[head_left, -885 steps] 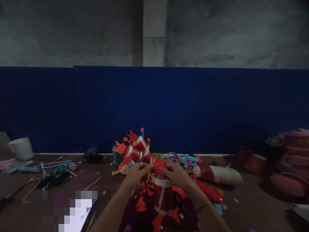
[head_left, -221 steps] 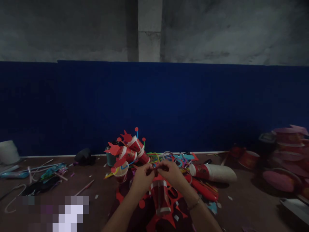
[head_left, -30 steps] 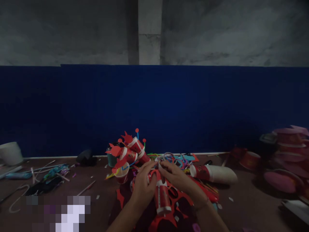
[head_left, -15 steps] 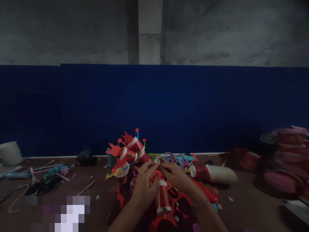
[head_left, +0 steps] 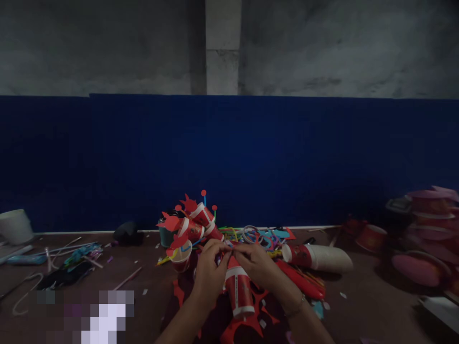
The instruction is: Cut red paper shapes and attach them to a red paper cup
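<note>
A red paper cup [head_left: 241,292] with white rims lies on its side in front of me, its base end toward me. At its far end a red paper piece [head_left: 233,262] shows just below my fingertips. My left hand [head_left: 212,267] pinches at the top of this paper, thumb and forefinger together. From the other side my right hand [head_left: 256,263] pinches at the same spot, its fingertips meeting the left ones. Any small thing between the fingertips is hidden. Red paper scraps [head_left: 247,329] with cut-out holes lie under the cup.
Decorated red cups [head_left: 193,229] with paper shapes and straws are piled behind my left hand. A stack of paper cups [head_left: 330,258] lies at right, near a red pouch-like thing [head_left: 304,282]. Coloured pipe cleaners [head_left: 251,234] lie behind. A blue panel [head_left: 229,157] borders the table.
My fingers have drawn together into a closer pinch at the far end of the cup. The red paper between my hands is now more covered, and the cup has shifted slightly.
</note>
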Available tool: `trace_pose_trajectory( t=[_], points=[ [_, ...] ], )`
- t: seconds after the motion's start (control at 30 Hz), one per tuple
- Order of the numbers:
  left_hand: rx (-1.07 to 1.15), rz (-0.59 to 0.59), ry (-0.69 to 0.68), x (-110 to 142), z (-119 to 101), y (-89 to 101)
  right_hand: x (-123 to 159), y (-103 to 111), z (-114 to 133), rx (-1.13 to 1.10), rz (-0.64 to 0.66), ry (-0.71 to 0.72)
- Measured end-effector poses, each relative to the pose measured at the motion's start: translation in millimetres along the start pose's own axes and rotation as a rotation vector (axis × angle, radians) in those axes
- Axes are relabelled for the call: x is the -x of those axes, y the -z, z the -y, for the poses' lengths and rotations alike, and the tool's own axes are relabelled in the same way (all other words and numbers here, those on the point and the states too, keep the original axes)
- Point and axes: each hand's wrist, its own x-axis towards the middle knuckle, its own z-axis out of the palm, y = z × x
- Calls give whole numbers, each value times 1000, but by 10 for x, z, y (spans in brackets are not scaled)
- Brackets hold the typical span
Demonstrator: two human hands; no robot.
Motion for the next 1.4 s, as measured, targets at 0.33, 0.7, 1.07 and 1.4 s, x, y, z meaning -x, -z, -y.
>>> trace_pose_trajectory(
  t=[0.33,0.7,1.07,1.4],
  points=[
    [-19,-18,-49,-3,-59,49,10,2,82,37,-66,26],
    [373,-119,109,-26,-139,86,-42,-101,111,-94,-158,-54],
    [546,-68,656,-113,117,114,71,223,-555,701,-49,-541],
    [568,-6,668,-93,13,117,-128,-163,-181,-331,-200,-208]
  ],
)
